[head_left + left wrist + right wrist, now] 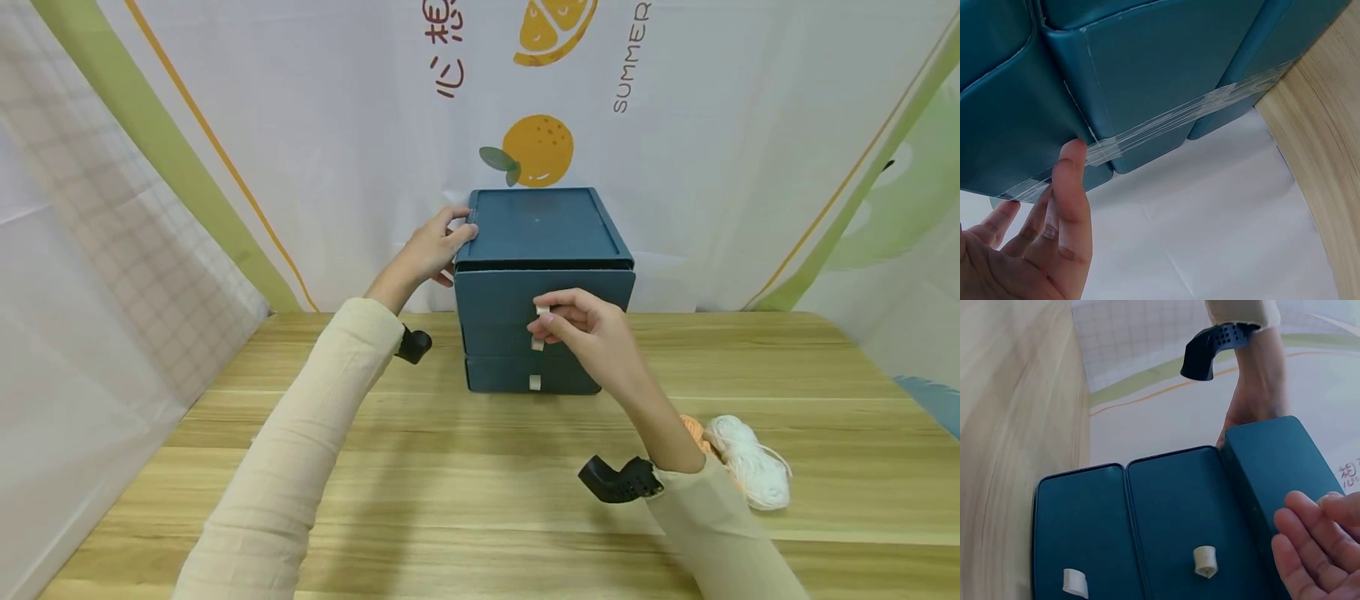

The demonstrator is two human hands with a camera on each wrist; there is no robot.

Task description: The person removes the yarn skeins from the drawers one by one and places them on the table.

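Note:
A dark blue box of three stacked drawers [536, 223] stands at the back of the wooden table. My right hand [596, 333] pinches the pale pull tab [543, 309] of the top drawer [491, 293] between thumb and fingers. In the right wrist view that top drawer [1282, 456] juts out past the two below it, whose own tabs [1205, 561] show. My left hand [435, 243] rests against the box's upper left edge. Its fingertips touch the side by a strip of clear tape [1191, 109] in the left wrist view.
On the right of the wooden table [465, 500], a white yarn skein [750, 462] and an orange one [693, 431] lie beside my right forearm, which partly covers the orange. Behind the box hangs a white curtain [337, 125] printed with fruit.

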